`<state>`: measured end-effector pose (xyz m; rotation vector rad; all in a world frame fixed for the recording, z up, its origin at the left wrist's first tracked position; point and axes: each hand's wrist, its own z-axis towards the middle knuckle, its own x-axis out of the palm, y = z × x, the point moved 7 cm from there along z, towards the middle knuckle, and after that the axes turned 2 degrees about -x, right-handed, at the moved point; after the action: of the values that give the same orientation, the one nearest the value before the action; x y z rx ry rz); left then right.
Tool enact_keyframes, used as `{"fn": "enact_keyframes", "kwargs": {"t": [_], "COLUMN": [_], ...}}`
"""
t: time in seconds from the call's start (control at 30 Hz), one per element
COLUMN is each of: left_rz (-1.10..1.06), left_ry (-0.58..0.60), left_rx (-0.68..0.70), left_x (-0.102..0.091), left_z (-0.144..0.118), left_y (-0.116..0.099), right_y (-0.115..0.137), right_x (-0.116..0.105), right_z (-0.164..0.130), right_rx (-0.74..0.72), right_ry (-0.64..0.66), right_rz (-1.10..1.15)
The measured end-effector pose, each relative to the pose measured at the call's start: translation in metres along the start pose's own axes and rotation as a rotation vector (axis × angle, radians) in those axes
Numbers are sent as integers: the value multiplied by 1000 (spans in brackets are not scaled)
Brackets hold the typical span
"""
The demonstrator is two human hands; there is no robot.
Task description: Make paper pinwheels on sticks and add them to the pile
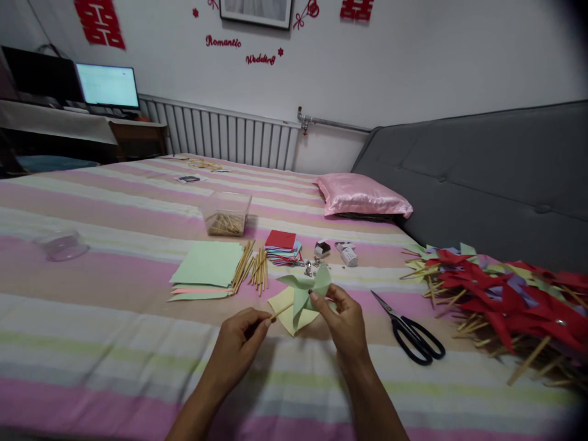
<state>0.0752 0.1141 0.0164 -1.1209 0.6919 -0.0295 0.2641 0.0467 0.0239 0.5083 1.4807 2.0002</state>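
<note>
At centre frame, over the striped bed (pixel 114 343), the left hand (pixel 239 346) pinches a wooden stick (pixel 281 312), its grip closed; the right hand (pixel 344 321) pinches the green paper pinwheel (pixel 307 288) shut at its hub.

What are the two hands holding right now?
Left hand: closed, pinching a wooden stick.
Right hand: closed, pinching the green paper pinwheel.
</note>
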Motion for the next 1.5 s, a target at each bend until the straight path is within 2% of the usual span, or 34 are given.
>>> {"fn": "enact_keyframes", "kwargs": {"t": [0.13, 0.53, 0.93, 1.13, 1.37, 1.43, 1.5], "left_rz": [-4, -40, -29, -107, -204, -229, -257], "left_ry": [29, 64, 93, 60, -43, -51, -61], "left_rx": [-16, -13, -24, -43, -146, -168, -193], "left_x": [2, 6, 8, 4, -4, -5, -6], "left_z": [0, 0, 0, 0, 1, 1, 0], "left_y": [-1, -3, 1, -1, 12, 13, 14], "right_y": [4, -1, -7, -2, -7, -6, -3], "right_x": [3, 2, 1, 3, -14, -15, -11], "right_z": [0, -3, -3, -4, -2, -1, 0], "right_rx": [-25, 17, 87, 104, 93, 55, -1], "right_ry": [12, -38, -32, -46, -225, -213, -139], "right_rz": [-18, 118, 96, 158, 222, 214, 179]}}
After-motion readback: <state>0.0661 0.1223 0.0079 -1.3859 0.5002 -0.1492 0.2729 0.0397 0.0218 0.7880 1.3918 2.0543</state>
